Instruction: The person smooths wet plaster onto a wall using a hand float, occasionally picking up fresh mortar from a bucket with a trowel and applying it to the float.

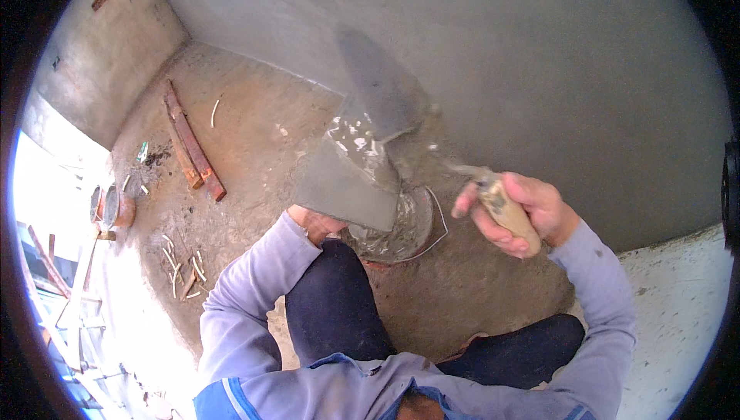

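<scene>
My right hand (532,208) is wrapped round the wooden handle of a trowel (506,215). The trowel's grey blade, smeared by motion and coated with mortar, points up and left, close to the wall. Below and left of it, my left hand (314,223) supports a flat grey hawk board (351,187) from beneath; most of its fingers are hidden under the board. Wet, shiny mortar (361,145) lies along the board's far edge. Partly under the board stands a bucket (422,223) with a wire handle and wet mortar inside.
A smooth grey wall (555,73) rises ahead and to the right. On the floor at left lie two reddish-brown wooden strips (189,134) and several thin white pieces (173,262). Farther left are orange-rimmed containers (116,208) and metal bars (50,266). My bent knees (331,304) flank the near floor.
</scene>
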`<act>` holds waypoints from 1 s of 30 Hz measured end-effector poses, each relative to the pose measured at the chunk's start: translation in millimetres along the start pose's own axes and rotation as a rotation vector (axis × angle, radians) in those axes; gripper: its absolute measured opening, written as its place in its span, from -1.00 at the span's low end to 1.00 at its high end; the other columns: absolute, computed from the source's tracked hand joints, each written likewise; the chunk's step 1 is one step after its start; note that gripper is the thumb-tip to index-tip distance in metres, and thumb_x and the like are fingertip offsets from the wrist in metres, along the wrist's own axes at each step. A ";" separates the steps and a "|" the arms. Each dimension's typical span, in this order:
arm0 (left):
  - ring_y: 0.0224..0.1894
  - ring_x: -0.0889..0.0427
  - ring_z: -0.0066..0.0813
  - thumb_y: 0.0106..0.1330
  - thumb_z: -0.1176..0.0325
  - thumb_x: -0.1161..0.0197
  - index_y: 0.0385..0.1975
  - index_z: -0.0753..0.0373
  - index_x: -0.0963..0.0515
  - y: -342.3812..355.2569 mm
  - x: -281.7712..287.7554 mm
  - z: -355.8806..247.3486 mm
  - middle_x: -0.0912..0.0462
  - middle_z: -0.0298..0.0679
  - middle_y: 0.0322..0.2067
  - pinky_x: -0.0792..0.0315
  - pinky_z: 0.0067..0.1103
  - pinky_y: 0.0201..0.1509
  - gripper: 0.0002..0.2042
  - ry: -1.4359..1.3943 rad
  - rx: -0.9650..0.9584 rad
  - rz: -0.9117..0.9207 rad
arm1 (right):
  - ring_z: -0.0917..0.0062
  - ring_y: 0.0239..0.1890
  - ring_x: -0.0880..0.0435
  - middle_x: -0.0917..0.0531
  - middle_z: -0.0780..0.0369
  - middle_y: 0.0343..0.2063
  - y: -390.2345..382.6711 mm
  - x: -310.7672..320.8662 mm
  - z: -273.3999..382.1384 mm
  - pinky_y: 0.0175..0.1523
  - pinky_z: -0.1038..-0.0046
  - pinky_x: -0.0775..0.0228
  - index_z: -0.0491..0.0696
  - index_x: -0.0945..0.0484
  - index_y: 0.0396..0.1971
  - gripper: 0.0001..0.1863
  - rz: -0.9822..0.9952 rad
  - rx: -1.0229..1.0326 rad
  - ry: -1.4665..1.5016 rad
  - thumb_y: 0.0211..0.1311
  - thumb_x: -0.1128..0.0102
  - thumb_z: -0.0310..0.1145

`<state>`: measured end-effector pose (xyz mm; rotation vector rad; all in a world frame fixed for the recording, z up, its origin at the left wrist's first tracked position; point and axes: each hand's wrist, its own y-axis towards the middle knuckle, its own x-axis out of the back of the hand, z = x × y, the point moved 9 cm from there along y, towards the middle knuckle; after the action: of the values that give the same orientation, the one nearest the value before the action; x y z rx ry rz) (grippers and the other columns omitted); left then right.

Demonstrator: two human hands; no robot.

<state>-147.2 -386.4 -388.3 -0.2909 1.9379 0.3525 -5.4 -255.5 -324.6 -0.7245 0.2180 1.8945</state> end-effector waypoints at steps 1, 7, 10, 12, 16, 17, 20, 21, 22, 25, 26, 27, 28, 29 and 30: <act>0.07 -0.60 -0.25 0.47 0.10 0.05 0.15 0.15 -0.43 1.3 0.7 2.9 -0.57 -0.21 0.08 -0.51 -0.29 0.13 -0.62 0.006 0.022 0.000 | 0.69 -0.77 -0.43 -0.46 0.25 -0.61 8.0 1.6 -6.7 -0.75 0.62 -0.34 -0.35 -0.32 0.09 -0.28 0.060 -0.033 0.081 0.44 0.21 0.13; 0.02 -0.63 -0.26 0.47 0.14 0.02 0.12 0.16 -0.44 -32.4 20.0 -11.9 -0.60 -0.21 0.03 -0.55 -0.31 0.07 -0.65 0.108 0.075 -0.165 | 0.65 -0.75 -0.38 -0.44 0.27 -0.60 -2.3 31.3 -70.2 -0.67 0.57 -0.29 -0.24 -0.36 0.10 -0.35 0.033 -0.164 0.145 0.46 0.22 0.12; -0.01 -0.64 -0.27 0.47 0.16 0.01 0.11 0.17 -0.45 -60.6 32.1 -20.4 -0.61 -0.22 0.01 -0.57 -0.32 0.04 -0.66 0.152 0.092 -0.295 | 0.62 -0.72 -0.42 -0.45 0.27 -0.59 -39.3 62.6 -87.3 -0.64 0.54 -0.30 -0.18 -0.42 0.06 -0.45 -0.171 -0.225 -0.116 0.43 0.08 0.04; -0.02 -0.65 -0.27 0.47 0.17 0.00 0.10 0.18 -0.45 -84.1 35.5 -16.0 -0.62 -0.22 -0.01 -0.58 -0.33 0.02 -0.67 0.150 0.104 -0.394 | 0.50 -0.69 -0.46 -0.46 0.24 -0.59 -69.1 77.7 -77.1 -0.59 0.47 -0.32 -0.15 -0.46 0.01 -0.50 -0.357 -0.251 -0.496 0.36 -0.09 -0.01; -0.07 -0.67 -0.29 0.46 0.24 -0.04 0.08 0.20 -0.46 -110.5 39.2 23.0 -0.63 -0.22 -0.06 -0.62 -0.35 -0.05 -0.70 0.096 0.078 -0.539 | 0.21 -0.56 -0.53 -0.47 0.14 -0.53 -82.0 41.3 -40.9 -0.46 0.30 -0.36 -0.12 -0.48 -0.09 -0.48 -0.465 0.098 -1.403 0.07 -0.37 -0.08; -0.08 -0.67 -0.29 0.45 0.27 -0.05 0.08 0.21 -0.46 -117.4 42.7 30.7 -0.63 -0.22 -0.06 -0.63 -0.35 -0.07 -0.71 0.089 0.014 -0.608 | 0.16 -0.52 -0.53 -0.47 0.12 -0.51 -78.8 33.2 -44.1 -0.44 0.27 -0.36 -0.12 -0.48 -0.12 -0.47 -0.450 0.151 -1.443 0.00 -0.41 -0.10; -0.08 -0.67 -0.29 0.45 0.31 -0.05 0.07 0.24 -0.45 -114.3 46.2 53.7 -0.62 -0.19 -0.06 -0.64 -0.35 -0.07 -0.73 0.034 -0.045 -0.645 | 0.15 -0.46 -0.55 -0.47 0.12 -0.47 -80.5 22.9 -53.5 -0.40 0.24 -0.37 -0.11 -0.49 -0.17 -0.51 -0.379 0.202 -1.550 -0.06 -0.45 -0.18; -0.08 -0.67 -0.30 0.45 0.32 -0.05 0.07 0.25 -0.45 -111.8 45.2 58.9 -0.61 -0.18 -0.05 -0.64 -0.35 -0.07 -0.73 0.013 -0.050 -0.634 | 0.16 -0.45 -0.55 -0.47 0.12 -0.46 -79.9 21.7 -56.0 -0.39 0.23 -0.37 -0.10 -0.49 -0.18 -0.54 -0.343 0.207 -1.582 -0.05 -0.44 -0.21; -0.09 -0.67 -0.27 0.47 0.32 -0.01 0.09 0.28 -0.43 -112.3 49.6 63.5 -0.61 -0.16 -0.05 -0.63 -0.33 -0.06 -0.71 0.003 -0.058 -0.646 | 0.17 -0.44 -0.55 -0.47 0.13 -0.45 -77.7 22.2 -59.5 -0.38 0.23 -0.37 -0.11 -0.49 -0.17 -0.53 -0.315 0.195 -1.595 -0.07 -0.44 -0.24; -0.05 -0.65 -0.22 0.48 0.32 0.03 0.14 0.31 -0.40 -103.7 43.2 61.7 -0.59 -0.12 0.00 -0.59 -0.33 0.02 -0.68 -0.016 -0.036 -0.570 | 0.18 -0.43 -0.54 -0.46 0.14 -0.45 -68.9 26.8 -66.5 -0.37 0.23 -0.38 -0.13 -0.50 -0.12 -0.50 -0.252 0.243 -1.644 -0.13 -0.42 -0.33; -0.02 -0.64 -0.21 0.49 0.31 0.03 0.16 0.32 -0.39 -102.0 43.6 53.1 -0.58 -0.11 0.02 -0.57 -0.32 0.05 -0.66 0.232 -0.056 -0.544 | 0.19 -0.43 -0.54 -0.46 0.15 -0.45 -63.4 32.0 -68.7 -0.36 0.24 -0.38 -0.13 -0.50 -0.09 -0.47 -0.241 0.306 -1.666 -0.17 -0.42 -0.35; 0.00 -0.62 -0.21 0.49 0.30 0.04 0.17 0.32 -0.38 -101.0 44.1 47.3 -0.56 -0.09 0.04 -0.55 -0.31 0.08 -0.65 0.477 -0.075 -0.516 | 0.20 -0.42 -0.54 -0.46 0.16 -0.46 -58.6 35.8 -69.5 -0.36 0.24 -0.38 -0.13 -0.50 -0.07 -0.44 -0.232 0.364 -1.685 -0.20 -0.41 -0.38; 0.03 -0.60 -0.20 0.48 0.29 0.03 0.18 0.32 -0.38 -97.6 35.4 39.1 -0.55 -0.08 0.06 -0.53 -0.31 0.11 -0.64 0.818 -0.070 -0.444 | 0.21 -0.42 -0.54 -0.46 0.16 -0.45 -54.1 37.3 -66.5 -0.36 0.24 -0.39 -0.13 -0.49 -0.04 -0.41 -0.225 0.418 -1.706 -0.23 -0.40 -0.39; 0.06 -0.58 -0.20 0.48 0.28 0.02 0.19 0.31 -0.38 -94.7 24.6 32.8 -0.54 -0.08 0.08 -0.50 -0.30 0.15 -0.63 1.152 -0.086 -0.389 | 0.21 -0.42 -0.54 -0.46 0.16 -0.45 -49.6 38.8 -65.7 -0.36 0.24 -0.39 -0.13 -0.49 -0.02 -0.38 -0.220 0.463 -1.719 -0.25 -0.39 -0.41; 0.10 -0.56 -0.19 0.46 0.27 0.00 0.20 0.30 -0.38 -92.1 5.3 27.5 -0.53 -0.08 0.10 -0.46 -0.29 0.18 -0.62 1.578 -0.076 -0.275 | 0.22 -0.42 -0.53 -0.46 0.17 -0.45 -46.1 38.5 -61.9 -0.36 0.24 -0.39 -0.12 -0.48 0.00 -0.35 -0.215 0.507 -1.731 -0.28 -0.39 -0.42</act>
<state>-92.4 -461.5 -413.2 -1.1064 3.3342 -0.0810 48.7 -234.2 -388.3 1.2289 -0.4564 1.5396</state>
